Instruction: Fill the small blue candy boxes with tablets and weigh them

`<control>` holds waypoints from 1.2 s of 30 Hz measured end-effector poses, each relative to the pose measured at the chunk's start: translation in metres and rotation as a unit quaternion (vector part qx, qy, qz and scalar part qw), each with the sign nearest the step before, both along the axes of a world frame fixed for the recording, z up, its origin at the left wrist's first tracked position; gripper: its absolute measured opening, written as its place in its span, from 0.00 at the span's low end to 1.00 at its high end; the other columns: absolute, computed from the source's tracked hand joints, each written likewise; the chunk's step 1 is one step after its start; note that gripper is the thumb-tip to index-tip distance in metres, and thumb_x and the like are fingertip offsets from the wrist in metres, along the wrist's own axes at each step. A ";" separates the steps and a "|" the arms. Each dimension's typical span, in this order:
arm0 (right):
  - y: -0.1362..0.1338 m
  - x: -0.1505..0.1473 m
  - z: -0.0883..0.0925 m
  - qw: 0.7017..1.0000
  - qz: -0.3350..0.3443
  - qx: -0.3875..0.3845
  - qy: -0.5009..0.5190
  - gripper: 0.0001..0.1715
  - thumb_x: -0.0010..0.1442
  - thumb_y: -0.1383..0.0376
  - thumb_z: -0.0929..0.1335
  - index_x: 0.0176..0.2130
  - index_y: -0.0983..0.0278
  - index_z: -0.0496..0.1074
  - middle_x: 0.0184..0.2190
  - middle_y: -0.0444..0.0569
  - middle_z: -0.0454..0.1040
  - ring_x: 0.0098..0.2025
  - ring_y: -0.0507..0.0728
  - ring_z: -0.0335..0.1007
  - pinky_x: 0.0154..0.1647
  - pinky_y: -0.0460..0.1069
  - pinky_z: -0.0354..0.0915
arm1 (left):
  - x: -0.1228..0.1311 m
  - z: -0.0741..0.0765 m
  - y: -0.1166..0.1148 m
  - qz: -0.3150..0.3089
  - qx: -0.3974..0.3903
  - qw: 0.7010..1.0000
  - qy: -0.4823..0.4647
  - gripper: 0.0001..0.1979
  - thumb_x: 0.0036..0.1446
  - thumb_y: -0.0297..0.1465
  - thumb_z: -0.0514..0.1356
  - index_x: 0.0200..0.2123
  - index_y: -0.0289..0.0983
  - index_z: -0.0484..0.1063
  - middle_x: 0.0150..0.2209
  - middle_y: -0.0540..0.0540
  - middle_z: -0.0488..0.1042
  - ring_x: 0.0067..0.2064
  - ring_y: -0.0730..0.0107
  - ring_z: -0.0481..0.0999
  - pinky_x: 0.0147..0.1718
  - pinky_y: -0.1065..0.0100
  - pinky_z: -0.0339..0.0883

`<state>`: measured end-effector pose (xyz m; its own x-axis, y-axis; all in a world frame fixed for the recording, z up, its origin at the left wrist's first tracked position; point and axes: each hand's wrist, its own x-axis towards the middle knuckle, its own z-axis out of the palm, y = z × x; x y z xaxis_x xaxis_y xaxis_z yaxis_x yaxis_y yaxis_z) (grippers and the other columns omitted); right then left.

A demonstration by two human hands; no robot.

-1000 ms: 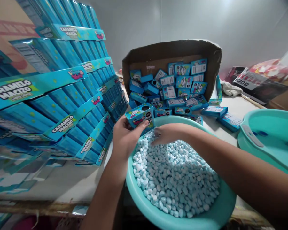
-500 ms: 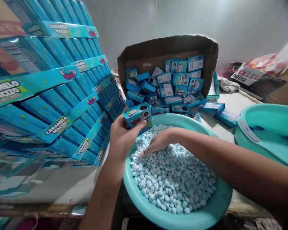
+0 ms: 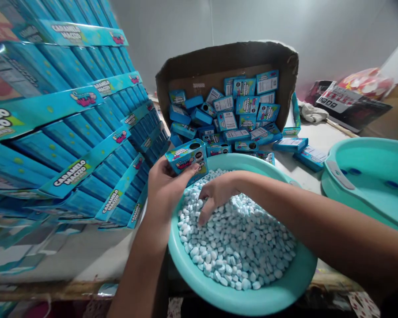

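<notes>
My left hand (image 3: 167, 187) is closed round a small blue candy box (image 3: 186, 160), held upright at the far left rim of a teal basin (image 3: 285, 282). The box has a round hole in its top. The basin is heaped with pale blue and white candy tablets (image 3: 241, 238). My right hand (image 3: 215, 194) reaches across from the right and rests on the tablets just below the box, fingers curled downward into the pile. Whether it holds any tablets is hidden.
A tall stack of blue "Caramelo Macizo" display cartons (image 3: 69, 128) fills the left. Behind the basin a tipped cardboard box (image 3: 228, 66) spills several small blue boxes (image 3: 238, 119). A second teal basin (image 3: 371, 181) sits at right. Bags and packets (image 3: 347, 99) lie far right.
My right hand has slid from beside the box down and toward me into the tablets, fingers curling. The left hand keeps hold of the box.
</notes>
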<state>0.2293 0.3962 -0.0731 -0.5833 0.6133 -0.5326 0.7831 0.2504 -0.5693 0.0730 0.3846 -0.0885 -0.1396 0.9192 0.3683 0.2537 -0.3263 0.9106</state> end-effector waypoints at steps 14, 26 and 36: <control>-0.011 0.025 0.043 0.963 -0.031 -0.065 0.260 0.14 0.53 0.57 0.74 0.34 0.64 0.75 0.20 0.40 0.72 0.20 0.48 0.65 0.16 0.41 0.59 | -0.002 0.004 -0.003 -0.187 -0.092 0.977 0.035 0.23 0.39 0.34 0.73 0.41 0.34 0.76 0.39 0.43 0.82 0.45 0.50 0.81 0.44 0.58 0.76; -0.008 0.013 0.037 0.813 -0.185 -0.027 0.551 0.14 0.57 0.58 0.73 0.28 0.64 0.70 0.18 0.40 0.69 0.17 0.47 0.61 0.14 0.41 0.55 | -0.005 0.003 -0.005 -0.242 -0.103 0.944 0.200 0.20 0.48 0.36 0.69 0.46 0.41 0.75 0.43 0.45 0.81 0.45 0.53 0.80 0.44 0.58 0.74; 0.004 0.013 0.031 0.757 -0.297 0.014 0.582 0.17 0.56 0.56 0.73 0.28 0.63 0.66 0.20 0.41 0.67 0.19 0.47 0.60 0.17 0.43 0.53 | -0.006 0.006 -0.009 -0.249 -0.078 0.937 0.234 0.20 0.48 0.40 0.70 0.44 0.40 0.74 0.40 0.47 0.80 0.41 0.57 0.79 0.40 0.61 0.73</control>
<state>0.2425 0.4003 -0.0425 -0.2644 0.9530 0.1480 -0.2649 0.0758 -0.9613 0.0669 0.3759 -0.0823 0.4634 0.8754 0.1376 0.4885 -0.3819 0.7845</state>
